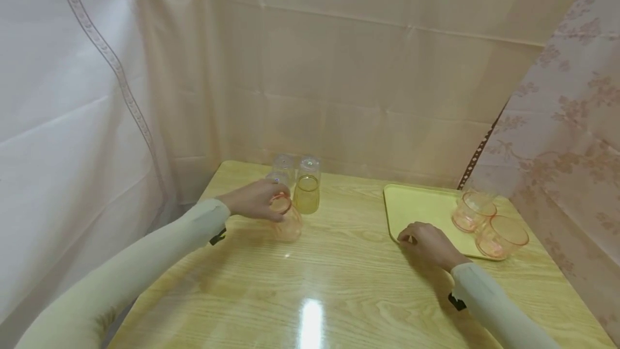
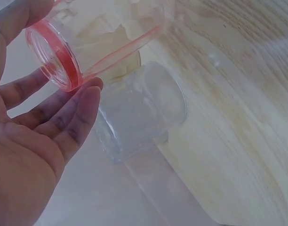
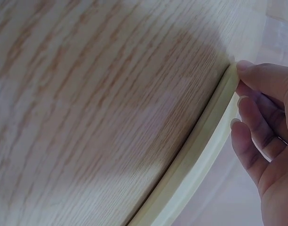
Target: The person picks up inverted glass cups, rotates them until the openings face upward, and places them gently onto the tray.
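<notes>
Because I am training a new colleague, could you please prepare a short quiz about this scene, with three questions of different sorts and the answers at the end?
1. Choose one. The left grip holds:
A) nothing
B) an orange cup
C) a clear cup

2. True or false: the yellow cup stands on the table.

3. Short answer: what does the right grip touch?

Key:
1. B
2. True
3. The tray, at its edge
</notes>
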The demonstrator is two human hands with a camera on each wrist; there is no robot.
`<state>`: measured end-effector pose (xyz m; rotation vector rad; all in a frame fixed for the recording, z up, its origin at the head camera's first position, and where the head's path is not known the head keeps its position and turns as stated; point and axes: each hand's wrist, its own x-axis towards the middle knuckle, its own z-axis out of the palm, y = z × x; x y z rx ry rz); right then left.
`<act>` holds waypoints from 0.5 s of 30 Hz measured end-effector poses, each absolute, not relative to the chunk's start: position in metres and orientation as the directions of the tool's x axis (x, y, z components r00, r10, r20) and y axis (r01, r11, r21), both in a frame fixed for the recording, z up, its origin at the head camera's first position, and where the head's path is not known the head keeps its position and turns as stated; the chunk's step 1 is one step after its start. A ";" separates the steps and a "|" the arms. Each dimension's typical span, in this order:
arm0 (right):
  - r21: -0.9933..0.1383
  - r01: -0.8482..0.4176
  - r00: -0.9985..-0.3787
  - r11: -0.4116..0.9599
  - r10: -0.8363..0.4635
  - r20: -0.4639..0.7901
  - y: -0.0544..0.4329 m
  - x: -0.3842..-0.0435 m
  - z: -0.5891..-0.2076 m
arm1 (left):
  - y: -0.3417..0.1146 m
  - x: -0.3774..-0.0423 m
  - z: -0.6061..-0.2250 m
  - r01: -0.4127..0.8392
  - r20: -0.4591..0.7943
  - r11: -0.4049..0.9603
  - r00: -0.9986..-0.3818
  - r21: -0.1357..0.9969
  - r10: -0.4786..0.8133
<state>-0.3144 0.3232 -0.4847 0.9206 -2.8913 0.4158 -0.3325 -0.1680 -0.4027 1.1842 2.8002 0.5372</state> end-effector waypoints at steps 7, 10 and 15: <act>-0.237 -0.569 -0.823 0.788 -0.549 0.147 0.322 -0.314 -0.482 | -0.158 -0.333 -0.408 0.689 0.096 0.632 -0.699 0.354 0.709; -0.248 -0.569 -0.822 0.784 -0.552 0.140 0.321 -0.313 -0.483 | -0.153 -0.333 -0.408 0.688 0.097 0.625 -0.697 0.369 0.710; -0.243 -0.576 -0.817 0.780 -0.561 0.135 0.321 -0.314 -0.483 | -0.144 -0.332 -0.407 0.697 0.114 0.607 -0.688 0.382 0.717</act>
